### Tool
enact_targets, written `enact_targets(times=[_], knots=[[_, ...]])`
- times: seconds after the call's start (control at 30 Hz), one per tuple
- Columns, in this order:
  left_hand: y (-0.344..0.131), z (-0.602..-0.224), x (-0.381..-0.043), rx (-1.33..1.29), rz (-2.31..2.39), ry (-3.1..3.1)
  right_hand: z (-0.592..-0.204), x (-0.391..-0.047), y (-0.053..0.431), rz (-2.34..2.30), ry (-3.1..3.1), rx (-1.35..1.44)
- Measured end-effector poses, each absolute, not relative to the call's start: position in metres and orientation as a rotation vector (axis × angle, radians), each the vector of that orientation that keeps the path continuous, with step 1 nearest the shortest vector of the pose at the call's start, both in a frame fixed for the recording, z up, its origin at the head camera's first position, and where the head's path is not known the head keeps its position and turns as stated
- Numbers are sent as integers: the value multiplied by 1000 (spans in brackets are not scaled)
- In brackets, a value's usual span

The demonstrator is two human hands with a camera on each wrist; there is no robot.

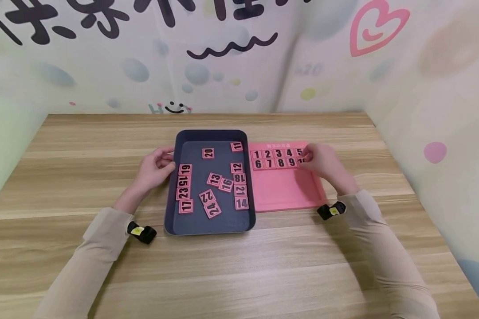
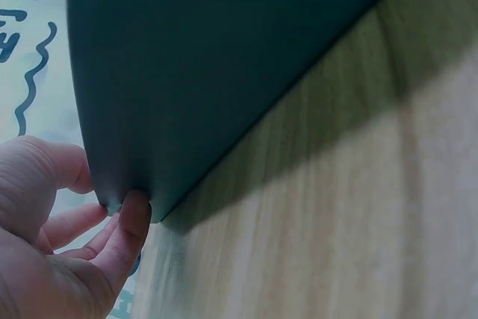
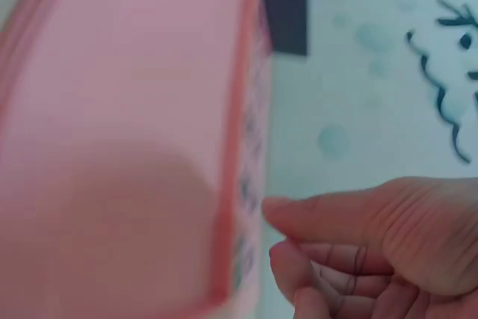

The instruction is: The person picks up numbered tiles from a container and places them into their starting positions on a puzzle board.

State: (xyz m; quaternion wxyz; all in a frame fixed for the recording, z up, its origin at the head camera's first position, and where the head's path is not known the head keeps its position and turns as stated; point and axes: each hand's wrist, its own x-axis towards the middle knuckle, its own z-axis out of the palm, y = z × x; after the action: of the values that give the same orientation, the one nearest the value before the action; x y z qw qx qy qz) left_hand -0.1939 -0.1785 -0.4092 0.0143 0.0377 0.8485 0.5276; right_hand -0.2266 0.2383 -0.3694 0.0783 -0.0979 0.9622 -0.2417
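In the head view, my left hand [image 1: 156, 168] is at the left wall of a dark blue tray [image 1: 193, 223], thumb and fingertips touching its outside. The left wrist view shows those fingers [image 2: 134, 222] at the tray's end. My right hand [image 1: 323, 160] is over the right end of the number rows on a pink board [image 1: 281, 190]. Its fingertips touch the number 10 tile [image 1: 301, 161] and partly cover it, beside the number 5 tile [image 1: 299, 152]. In the right wrist view, thumb and index finger [image 3: 321, 214] are apart at the board's edge, nothing pinched between them.
Inside the tray lie several pink number tiles, among them 20 [image 1: 208, 153], 13 [image 1: 214, 179] and 24 [image 1: 212, 209]. Two rows of tiles, such as 7 [image 1: 269, 163], sit along the board's far side. A printed wall cloth [image 1: 223, 84] borders the wooden table [image 1: 223, 274].
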Motion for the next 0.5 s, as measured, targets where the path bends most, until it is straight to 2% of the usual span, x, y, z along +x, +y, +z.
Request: enact_targets(times=[0.3, 0.5], knots=[[-179, -408, -192, 115, 1643, 2631, -350, -228, 164, -912, 2784, -590], [-178, -406, -192, 124, 1645, 2632, -349, -235, 120, -907, 2687, -632]])
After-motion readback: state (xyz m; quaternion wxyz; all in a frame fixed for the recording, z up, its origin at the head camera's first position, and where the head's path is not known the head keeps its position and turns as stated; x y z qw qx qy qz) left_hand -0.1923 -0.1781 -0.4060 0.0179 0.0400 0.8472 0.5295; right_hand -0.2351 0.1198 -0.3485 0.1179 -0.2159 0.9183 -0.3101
